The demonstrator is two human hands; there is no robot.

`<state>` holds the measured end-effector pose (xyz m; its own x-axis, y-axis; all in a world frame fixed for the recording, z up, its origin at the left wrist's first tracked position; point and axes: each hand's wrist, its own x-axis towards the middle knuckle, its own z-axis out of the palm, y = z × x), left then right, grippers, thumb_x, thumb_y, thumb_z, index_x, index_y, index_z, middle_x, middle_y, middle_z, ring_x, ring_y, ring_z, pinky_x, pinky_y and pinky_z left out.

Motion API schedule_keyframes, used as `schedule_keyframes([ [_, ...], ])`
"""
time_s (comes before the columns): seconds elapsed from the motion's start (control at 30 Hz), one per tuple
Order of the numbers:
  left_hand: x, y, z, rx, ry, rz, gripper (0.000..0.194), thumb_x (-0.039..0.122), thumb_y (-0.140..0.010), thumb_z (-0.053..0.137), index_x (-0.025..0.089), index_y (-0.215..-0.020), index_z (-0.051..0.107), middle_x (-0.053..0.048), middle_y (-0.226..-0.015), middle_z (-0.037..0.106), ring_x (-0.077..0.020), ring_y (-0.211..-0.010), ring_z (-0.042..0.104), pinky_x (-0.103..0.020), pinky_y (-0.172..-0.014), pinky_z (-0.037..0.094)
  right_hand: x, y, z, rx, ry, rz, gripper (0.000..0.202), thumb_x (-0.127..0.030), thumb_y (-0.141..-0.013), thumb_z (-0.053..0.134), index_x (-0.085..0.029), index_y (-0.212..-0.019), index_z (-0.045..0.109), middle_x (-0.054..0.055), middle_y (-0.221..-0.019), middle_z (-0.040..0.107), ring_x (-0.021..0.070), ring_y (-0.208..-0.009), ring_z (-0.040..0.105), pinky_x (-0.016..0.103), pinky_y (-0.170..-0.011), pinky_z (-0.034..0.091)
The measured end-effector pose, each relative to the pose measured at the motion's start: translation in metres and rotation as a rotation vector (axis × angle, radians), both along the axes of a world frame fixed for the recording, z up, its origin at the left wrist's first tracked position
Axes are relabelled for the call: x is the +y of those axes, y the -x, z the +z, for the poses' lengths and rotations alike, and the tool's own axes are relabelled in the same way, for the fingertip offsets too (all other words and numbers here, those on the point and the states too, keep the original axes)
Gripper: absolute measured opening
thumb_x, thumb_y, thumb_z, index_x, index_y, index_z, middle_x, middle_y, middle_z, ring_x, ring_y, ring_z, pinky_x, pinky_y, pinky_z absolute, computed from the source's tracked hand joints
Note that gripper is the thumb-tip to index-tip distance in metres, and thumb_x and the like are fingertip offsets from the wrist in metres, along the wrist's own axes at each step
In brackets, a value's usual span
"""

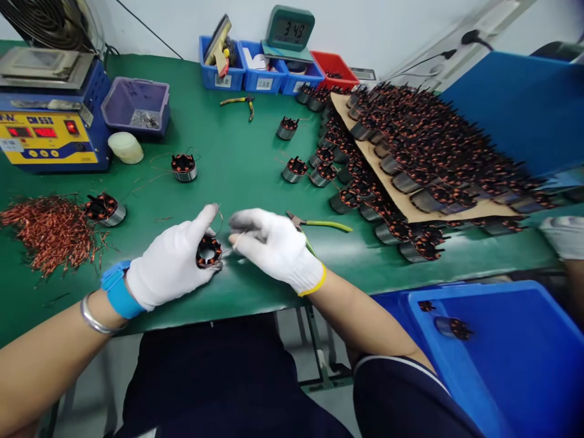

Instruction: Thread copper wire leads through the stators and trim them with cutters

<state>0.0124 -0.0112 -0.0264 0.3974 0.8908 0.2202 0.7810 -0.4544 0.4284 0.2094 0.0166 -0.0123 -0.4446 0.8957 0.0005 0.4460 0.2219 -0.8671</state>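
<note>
My left hand (171,264), in a white glove with a blue wrist strap, is closed around a small wound motor stator (208,263) near the table's front edge. The stator's open ring and copper coils face up towards me. Just to its right, my right hand (278,248), also gloved in white, pinches a thin copper wire (229,249) that runs to the stator. Another loose wire end curls up beside my left thumb. Behind my right hand lie green-handled cutters (326,225), partly covered by it. Single stators stand to the left (106,210) and farther back (184,168).
Many stators (410,140) are stacked on cardboard at the right. A pile of copper wire scraps (50,234) lies left, below a blue-yellow machine (50,134). Bins (264,79), yellow-handled pliers (237,101) and a purple tub (137,125) sit behind. A blue crate (515,359) stands lower right; another person's gloved hand (563,237) shows.
</note>
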Motion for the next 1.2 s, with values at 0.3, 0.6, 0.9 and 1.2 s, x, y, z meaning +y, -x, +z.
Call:
schedule_keyframes([
  [0.3, 0.003, 0.004, 0.0, -0.013, 0.055, -0.06, 0.084, 0.026, -0.077, 0.057, 0.014, -0.149, 0.014, -0.01, -0.113, 0.066, -0.0245, -0.098, 0.065, -0.037, -0.085, 0.051, 0.003, -0.006, -0.002, 0.169, -0.5, -0.199, 0.034, -0.04, -0.082, 0.06, -0.019, -0.109, 0.058, 0.009, -0.101, 0.063, 0.0196, -0.085, 0.061, 0.04, -0.08, 0.053],
  [0.6, -0.007, 0.002, 0.012, -0.177, 0.031, 0.255, 0.113, 0.057, -0.061, 0.075, 0.017, -0.148, 0.015, -0.011, -0.119, 0.06, -0.0274, -0.1, 0.064, -0.039, -0.086, 0.052, 0.016, 0.033, -0.008, 0.337, 0.064, -0.013, 0.063, -0.025, -0.077, 0.057, -0.017, -0.137, 0.039, -0.002, -0.078, 0.061, 0.0147, -0.075, 0.06, 0.033, -0.078, 0.052],
  [0.9, -0.002, -0.003, 0.009, -0.017, 0.191, 0.207, 0.1, 0.042, -0.07, 0.063, 0.012, -0.15, 0.011, -0.007, -0.1, 0.069, -0.0249, -0.083, 0.068, -0.033, -0.07, 0.051, 0.018, 0.002, 0.01, 0.78, 0.6, 0.049, 0.073, -0.021, -0.075, 0.061, -0.017, -0.14, 0.027, -0.007, -0.071, 0.062, 0.0046, -0.042, 0.042, 0.028, -0.059, 0.058],
  [1.2, 0.005, 0.01, 0.008, -0.041, 0.256, 0.032, 0.099, 0.034, -0.069, 0.061, 0.015, -0.151, 0.009, -0.006, -0.11, 0.067, -0.0216, -0.088, 0.067, -0.031, -0.079, 0.05, 0.046, -0.001, -0.013, 0.318, 0.524, -0.144, 0.062, -0.01, -0.072, 0.052, -0.011, -0.132, 0.04, 0.006, -0.092, 0.067, 0.005, -0.046, 0.047, 0.033, -0.063, 0.06],
])
